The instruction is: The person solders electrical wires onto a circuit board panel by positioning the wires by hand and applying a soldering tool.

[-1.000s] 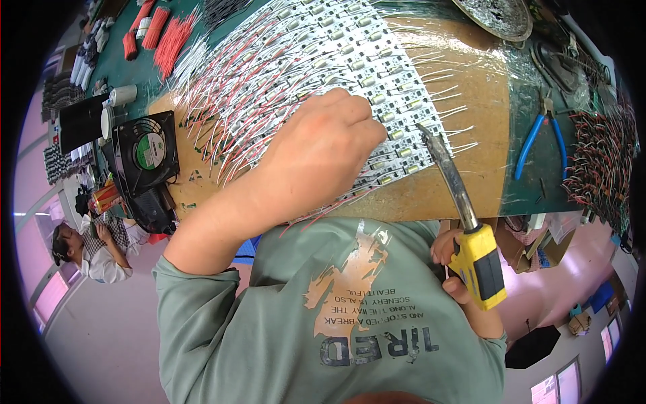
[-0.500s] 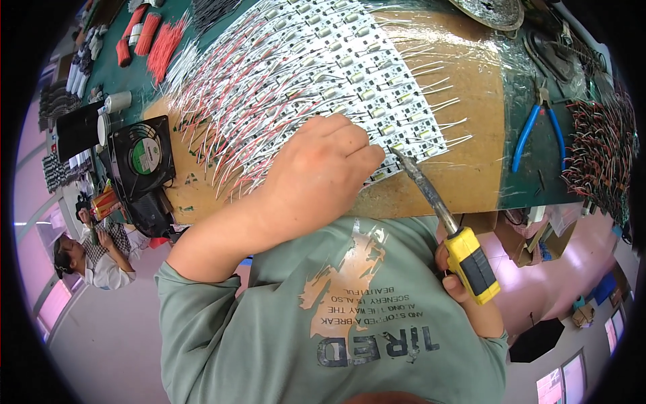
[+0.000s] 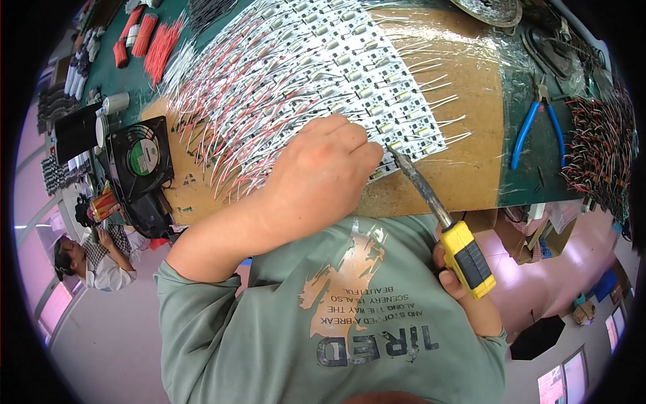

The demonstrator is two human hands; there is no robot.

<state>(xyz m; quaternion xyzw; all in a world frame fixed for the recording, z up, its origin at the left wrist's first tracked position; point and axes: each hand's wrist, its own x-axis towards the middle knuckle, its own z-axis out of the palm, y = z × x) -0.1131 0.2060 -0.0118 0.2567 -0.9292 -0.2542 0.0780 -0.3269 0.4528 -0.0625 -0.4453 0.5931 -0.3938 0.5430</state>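
On the brown board, left hand (image 3: 323, 168) pressing white strips (image 3: 336, 74), right hand (image 3: 452, 269) gripping yellow-handled soldering iron (image 3: 444, 219).

Electronics assembly workshop: counter (image 3: 471, 172) carries white LED strips (image 3: 336, 67), red wire bundles (image 3: 161, 47), blue pliers (image 3: 535, 135), small fan (image 3: 140, 156).

Yellow-handled soldering iron (image 3: 441, 219) — tip on the white wired strips (image 3: 323, 60).
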